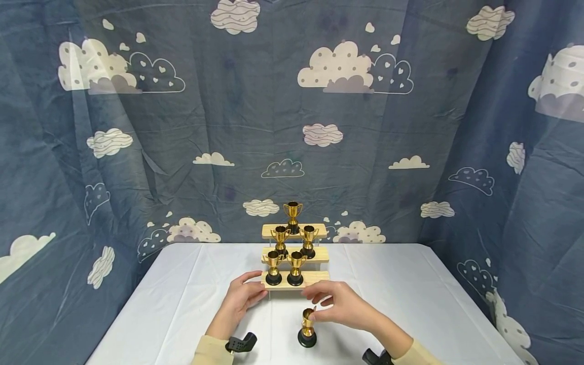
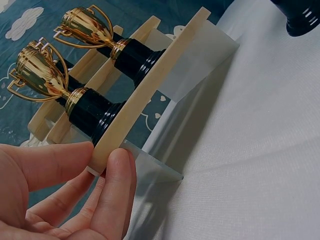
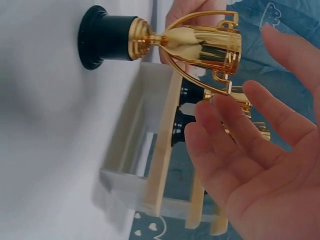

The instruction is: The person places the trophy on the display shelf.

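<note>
My left hand (image 1: 242,299) grips the left end of the lowest wooden step of a display stand (image 1: 315,277); in the left wrist view, thumb and fingers (image 2: 114,185) pinch the board's edge. A gold trophy cup (image 1: 307,324) with a black base stands upright on the table in front of the stand. My right hand (image 1: 339,306) is beside this cup's rim, its fingers spread and gently bent. In the right wrist view, the thumb and fingers (image 3: 265,105) are near the rim and handles (image 3: 232,82), not closed round them.
On the three-step stand are several similar cups: one on the top step (image 1: 293,213), two on the middle step (image 1: 308,241), and two on the lowest (image 1: 295,266). A white cloth covers the table (image 1: 191,284). Behind hangs a blue cloud-print curtain (image 1: 255,106).
</note>
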`<state>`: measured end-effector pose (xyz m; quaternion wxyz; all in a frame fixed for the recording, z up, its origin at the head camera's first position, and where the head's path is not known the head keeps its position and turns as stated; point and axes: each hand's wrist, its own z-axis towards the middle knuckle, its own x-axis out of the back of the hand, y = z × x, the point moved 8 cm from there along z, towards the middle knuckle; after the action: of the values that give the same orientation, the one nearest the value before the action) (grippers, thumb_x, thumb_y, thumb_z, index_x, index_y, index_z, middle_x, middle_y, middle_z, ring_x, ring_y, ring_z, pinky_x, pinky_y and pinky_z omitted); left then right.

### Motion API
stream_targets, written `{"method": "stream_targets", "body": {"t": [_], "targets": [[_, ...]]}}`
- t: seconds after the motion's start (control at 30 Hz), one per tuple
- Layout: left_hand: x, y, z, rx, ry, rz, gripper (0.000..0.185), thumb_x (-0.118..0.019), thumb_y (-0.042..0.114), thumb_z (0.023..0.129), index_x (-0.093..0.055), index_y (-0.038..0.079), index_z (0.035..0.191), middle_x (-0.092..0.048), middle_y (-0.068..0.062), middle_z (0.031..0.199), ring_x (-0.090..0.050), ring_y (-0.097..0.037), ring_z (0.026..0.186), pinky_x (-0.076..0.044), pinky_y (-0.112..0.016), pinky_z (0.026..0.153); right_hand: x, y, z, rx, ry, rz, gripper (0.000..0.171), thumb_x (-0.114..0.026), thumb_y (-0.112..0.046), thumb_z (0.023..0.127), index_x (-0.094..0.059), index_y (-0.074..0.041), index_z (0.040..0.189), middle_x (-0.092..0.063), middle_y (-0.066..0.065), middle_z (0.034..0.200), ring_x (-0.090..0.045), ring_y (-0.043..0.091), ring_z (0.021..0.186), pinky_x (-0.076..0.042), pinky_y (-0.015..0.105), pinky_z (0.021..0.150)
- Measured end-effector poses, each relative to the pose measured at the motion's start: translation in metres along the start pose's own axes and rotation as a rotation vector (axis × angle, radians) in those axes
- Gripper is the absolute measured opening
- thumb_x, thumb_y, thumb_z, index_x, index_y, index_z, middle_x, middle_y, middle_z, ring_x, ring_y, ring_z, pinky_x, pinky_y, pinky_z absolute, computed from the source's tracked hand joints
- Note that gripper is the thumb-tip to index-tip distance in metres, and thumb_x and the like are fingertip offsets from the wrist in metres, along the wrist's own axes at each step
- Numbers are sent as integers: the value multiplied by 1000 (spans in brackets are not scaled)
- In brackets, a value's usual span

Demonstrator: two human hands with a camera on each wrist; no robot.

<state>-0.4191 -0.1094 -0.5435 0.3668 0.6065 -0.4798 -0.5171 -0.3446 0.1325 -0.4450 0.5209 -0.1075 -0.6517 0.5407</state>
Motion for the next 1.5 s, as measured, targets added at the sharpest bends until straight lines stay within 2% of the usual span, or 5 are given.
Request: {"method": "stream_targets", "body": {"t": [0.17, 0.37, 0.73, 0.97, 1.5], "targets": [[1, -2, 3, 11, 22, 6, 57, -65, -12, 85, -51, -5, 140, -51, -35, 130, -71, -23, 85, -62, -36, 83, -3, 6, -2, -7, -8, 6, 46, -86, -29, 81, -69, -26, 124, -69, -7, 114, -67, 27, 103, -60, 47, 87], [1, -3, 5, 5, 27, 12, 57, -64, -11, 85, -52, -5, 140, -49, -36, 132, -71, -22, 85, -62, -36, 83, -5, 10, -3, 0, 0, -26, 44, -86, -29, 81, -70, -26, 122, -69, -9, 111, -67, 16, 99, -61, 44, 86], [-1, 0, 3, -8, -2, 7, 56, -65, -10, 86, -51, -6, 140, -58, -30, 120, -71, -23, 85, -62, -35, 84, -6, 11, -4, -5, 9, -14, 39, -85, -28, 81, -72, -25, 118, -70, -7, 110, -67, 18, 98, -61, 43, 85], [0, 1, 1, -6, -4, 4, 57, -65, -11, 86, -50, -7, 141, -58, -29, 119, -70, -22, 84, -62, -36, 85, -6, 12, -5, -8, 14, 15, 39, -86, -29, 81, -72, -23, 117, -71, 5, 113, -67, 19, 97, -61, 47, 86], [0, 1, 2, -14, -7, -4, 57, -65, -12, 85, -51, -7, 140, -61, -25, 114, -71, -22, 83, -62, -34, 82, -14, 14, -3, -15, -20, -22, 31, -85, -27, 82, -74, -24, 112, -72, -10, 102, -66, 14, 91, -62, 43, 83]]}}
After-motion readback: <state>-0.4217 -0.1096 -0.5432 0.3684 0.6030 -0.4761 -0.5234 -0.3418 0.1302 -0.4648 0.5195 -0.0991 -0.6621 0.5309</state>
